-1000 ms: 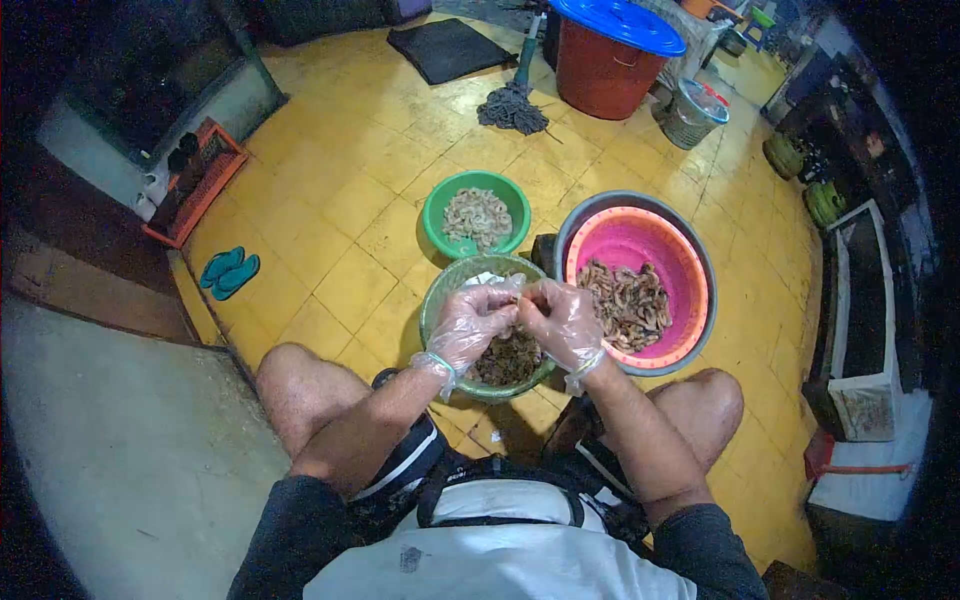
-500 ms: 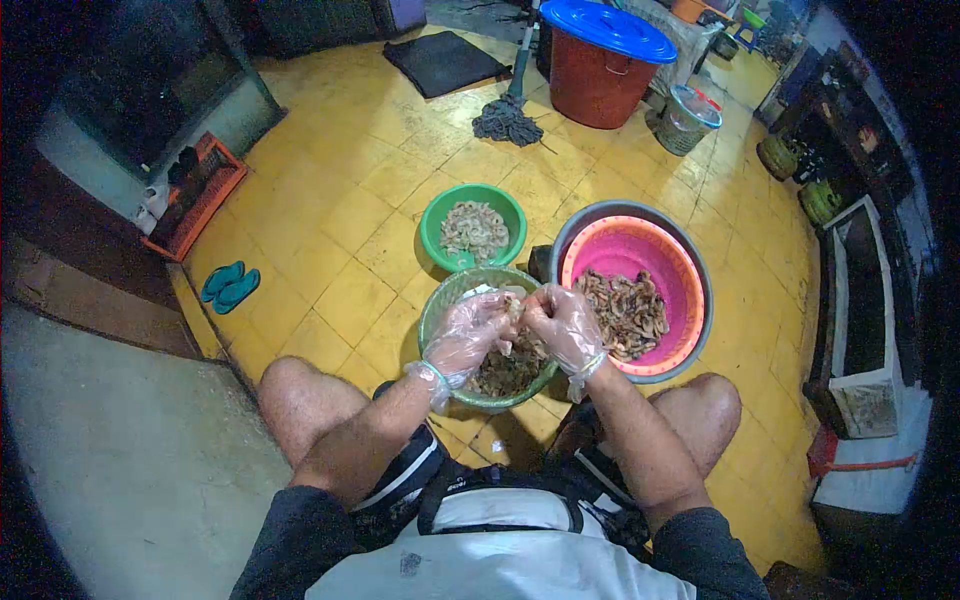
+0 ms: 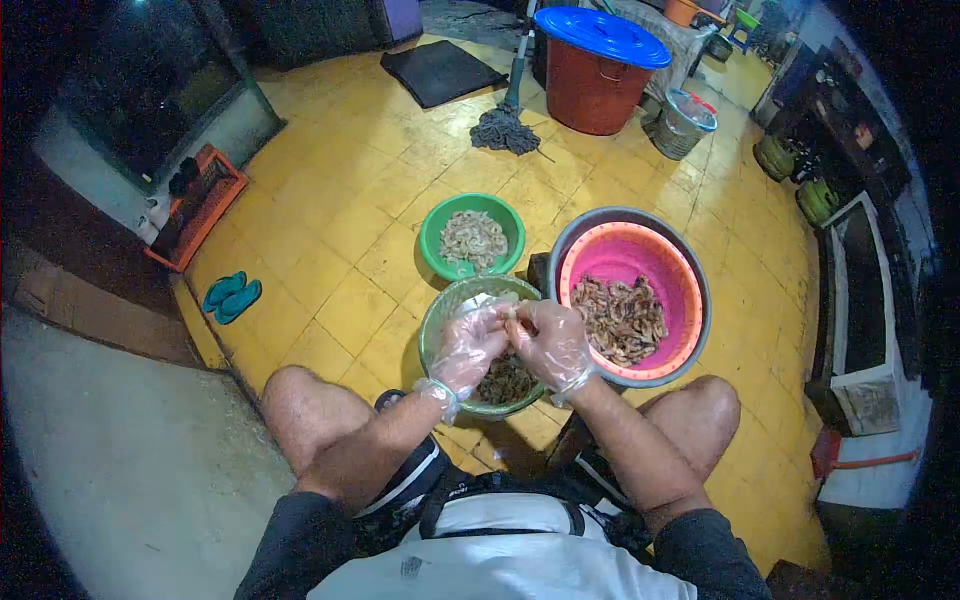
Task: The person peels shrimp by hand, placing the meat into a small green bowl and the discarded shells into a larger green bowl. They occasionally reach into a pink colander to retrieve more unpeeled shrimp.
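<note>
My left hand (image 3: pixel 470 348) and my right hand (image 3: pixel 552 346), both in clear plastic gloves, meet over a lined green basin (image 3: pixel 432 318) that holds a dark heap of shrimp shells (image 3: pixel 507 382). Pinched between the fingertips of both hands is a shrimp (image 3: pixel 512 314), mostly covered by the fingers. Just beyond, a bright green bowl (image 3: pixel 430 240) contains pale peeled shrimp (image 3: pixel 474 238). To the right, brownish unpeeled shrimp (image 3: pixel 622 318) lie in a pink colander with an orange rim (image 3: pixel 684 270), which sits inside a grey basin (image 3: pixel 704 330).
Farther off on the yellow tiled floor are a mop (image 3: pixel 506 130), a dark mat (image 3: pixel 440 72), a red-brown bucket with a blue lid (image 3: pixel 598 85) and a smaller pail (image 3: pixel 682 128). Teal flip-flops (image 3: pixel 232 297) and an orange crate (image 3: pixel 205 205) lie at left.
My right hand has turned and its fingers have come closer over the shrimp, against my left fingertips. The view has shifted slightly; the bowls stay in place.
</note>
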A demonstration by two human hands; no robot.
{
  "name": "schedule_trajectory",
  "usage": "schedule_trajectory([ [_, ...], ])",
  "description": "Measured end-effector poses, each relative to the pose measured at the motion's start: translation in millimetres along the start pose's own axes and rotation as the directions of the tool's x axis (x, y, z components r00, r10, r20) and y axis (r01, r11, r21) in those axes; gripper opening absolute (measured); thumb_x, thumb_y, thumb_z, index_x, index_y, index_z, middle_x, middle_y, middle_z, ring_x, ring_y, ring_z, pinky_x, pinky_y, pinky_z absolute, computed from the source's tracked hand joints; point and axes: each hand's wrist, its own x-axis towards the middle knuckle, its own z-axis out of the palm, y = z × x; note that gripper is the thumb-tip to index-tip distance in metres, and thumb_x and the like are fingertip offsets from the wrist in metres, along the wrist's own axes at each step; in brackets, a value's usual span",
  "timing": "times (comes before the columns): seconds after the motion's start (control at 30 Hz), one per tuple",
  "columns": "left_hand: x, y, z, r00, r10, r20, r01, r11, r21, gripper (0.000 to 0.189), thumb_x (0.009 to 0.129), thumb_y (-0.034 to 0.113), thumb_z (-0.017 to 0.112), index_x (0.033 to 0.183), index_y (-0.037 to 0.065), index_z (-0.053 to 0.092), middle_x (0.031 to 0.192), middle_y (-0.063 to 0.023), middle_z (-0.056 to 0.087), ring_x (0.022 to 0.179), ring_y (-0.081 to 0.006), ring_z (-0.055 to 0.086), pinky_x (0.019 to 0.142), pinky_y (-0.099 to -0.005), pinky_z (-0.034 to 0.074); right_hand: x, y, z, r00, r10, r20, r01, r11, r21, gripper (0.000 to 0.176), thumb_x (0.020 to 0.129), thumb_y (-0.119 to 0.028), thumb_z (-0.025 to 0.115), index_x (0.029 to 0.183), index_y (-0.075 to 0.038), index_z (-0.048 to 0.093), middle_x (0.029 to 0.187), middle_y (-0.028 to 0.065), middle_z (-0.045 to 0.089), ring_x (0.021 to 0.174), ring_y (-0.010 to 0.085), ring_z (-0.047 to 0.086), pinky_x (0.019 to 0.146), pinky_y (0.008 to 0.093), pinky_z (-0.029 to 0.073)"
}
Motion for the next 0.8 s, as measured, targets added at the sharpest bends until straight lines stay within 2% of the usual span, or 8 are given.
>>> schedule_trajectory([
  [0.07,-3,-2,3,1.000,0.016,0.010,-0.017,0.989,0.149,0.036,0.089,0.002,0.062,0.125,-0.002,0.059,0.115,-0.0071,0.065,0.101,-0.0125,0.061,0.090,-0.0259,0.049,-2,6,2,0.995,-0.090,-0.046,0.090,0.996,0.004,0.015,0.077,-0.015,0.069,0.088,-0.005,0.066,0.077,0.0163,0.065,0.073,0.0365,0.064,0.066,0.0464,0.051],
  [0.13,-3,-8,4,0.999,0.051,-0.010,-0.050,0.997,0.050,0.033,0.089,0.005,0.064,0.121,-0.002,0.062,0.109,-0.0061,0.066,0.095,-0.0113,0.061,0.084,-0.0254,0.050,-5,11,4,0.986,-0.160,0.034,0.164,0.967,-0.197,0.015,0.075,-0.014,0.069,0.086,-0.005,0.063,0.077,0.0165,0.064,0.072,0.0371,0.063,0.065,0.0470,0.050],
  [0.2,-1,-10,0,0.997,-0.071,-0.033,0.073,0.996,0.051,0.030,0.090,0.007,0.064,0.119,-0.002,0.063,0.103,-0.0040,0.067,0.089,-0.0104,0.061,0.077,-0.0248,0.051,-7,13,6,0.983,-0.178,0.038,0.182,0.956,-0.228,0.015,0.075,-0.013,0.068,0.085,-0.005,0.062,0.077,0.0166,0.063,0.071,0.0373,0.063,0.064,0.0473,0.050],
  [0.37,2,-18,-5,0.996,-0.061,-0.068,0.073,0.979,0.192,0.025,0.092,0.010,0.062,0.115,0.000,0.064,0.096,-0.0025,0.067,0.083,-0.0100,0.061,0.072,-0.0239,0.050,-7,15,8,0.983,-0.165,0.075,0.179,0.951,-0.251,0.013,0.075,-0.011,0.067,0.085,-0.005,0.061,0.078,0.0174,0.062,0.070,0.0385,0.062,0.064,0.0482,0.050],
  [0.47,5,-25,-10,0.995,-0.070,-0.069,0.080,0.983,0.162,0.023,0.093,0.011,0.062,0.114,0.002,0.063,0.099,-0.0034,0.066,0.086,-0.0106,0.062,0.072,-0.0250,0.052,-3,15,9,0.984,-0.181,0.000,0.178,0.967,-0.183,0.012,0.076,-0.013,0.067,0.082,-0.003,0.063,0.076,0.0182,0.063,0.070,0.0381,0.063,0.063,0.0472,0.050],
  [0.53,5,-17,-7,0.995,-0.074,-0.065,0.081,0.992,0.101,0.023,0.093,0.012,0.062,0.114,0.002,0.063,0.102,-0.0041,0.066,0.087,-0.0108,0.062,0.072,-0.0257,0.053,0,4,0,0.990,0.131,0.048,-0.136,0.985,0.106,0.014,0.079,-0.015,0.067,0.076,-0.002,0.063,0.072,0.0191,0.064,0.069,0.0373,0.064,0.062,0.0454,0.050],
  [0.63,3,-9,-6,0.990,-0.127,-0.054,0.125,0.991,-0.042,0.023,0.093,0.013,0.063,0.113,0.003,0.061,0.105,-0.0050,0.065,0.089,-0.0116,0.062,0.071,-0.0275,0.055,1,8,-2,0.968,0.243,0.064,-0.250,0.956,0.157,0.017,0.080,-0.016,0.066,0.073,-0.001,0.064,0.070,0.0192,0.065,0.068,0.0366,0.065,0.061,0.0447,0.049],
  [0.8,4,-4,-5,0.995,-0.098,-0.013,0.098,0.994,0.045,0.024,0.094,0.016,0.063,0.114,0.004,0.059,0.103,-0.0041,0.064,0.083,-0.0108,0.061,0.065,-0.0260,0.053,-1,7,2,0.998,0.037,-0.047,-0.034,0.997,0.065,0.014,0.080,-0.014,0.065,0.075,-0.001,0.064,0.069,0.0190,0.064,0.066,0.0375,0.064,0.061,0.0445,0.050],
])
